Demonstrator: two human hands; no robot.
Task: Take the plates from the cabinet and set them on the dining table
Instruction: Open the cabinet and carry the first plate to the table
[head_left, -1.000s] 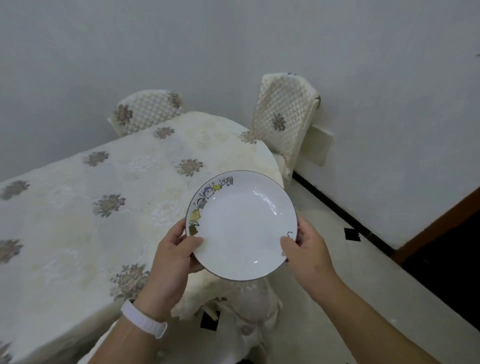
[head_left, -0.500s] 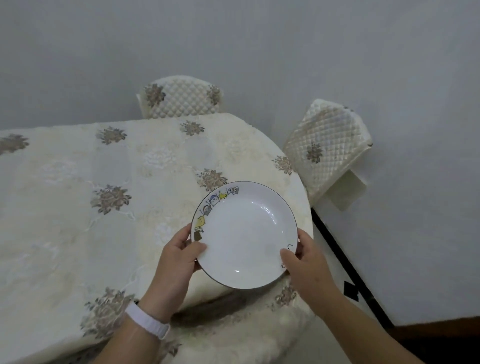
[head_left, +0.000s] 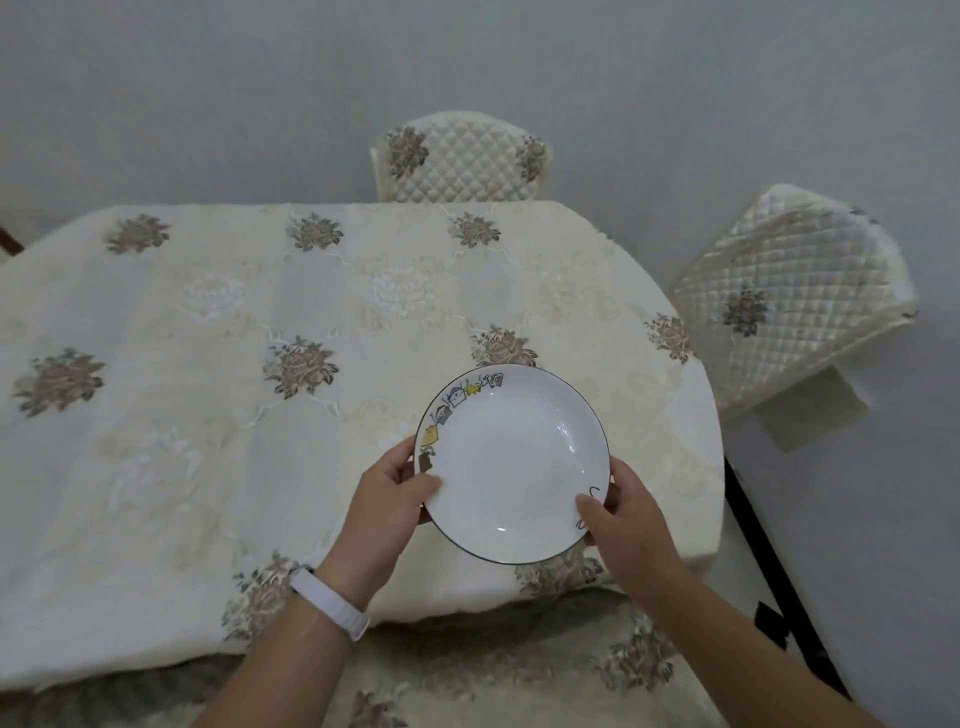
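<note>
**Over the table's near corner, two hands hold one plate**

Over the near right part of the table, both hands are closed on one white plate (head_left: 511, 465). The left hand (head_left: 387, 506) grips the plate's left edge, thumb on top of the rim and fingers tucked under it. The right hand (head_left: 621, 512) grips the right edge the same way, thumb lying on the rim. Both arms reach up from the bottom, a little bent, with the plate between them. A white band (head_left: 330, 603) sits on the left wrist.

The plate is round and a bit deep, with a thin dark line around its edge. Small cartoon drawings in yellow, blue and grey run along its upper left rim. Some dark squiggly marks sit by the right thumb, but they are too small to read. I cannot tell if the plate touches the cloth yet.

Under it is the dining table (head_left: 156, 415), covered with a cream cloth with brown flowers. One padded chair (head_left: 462, 161) stands at the far side. Another chair (head_left: 789, 306) stands at the right, tilted.
</note>
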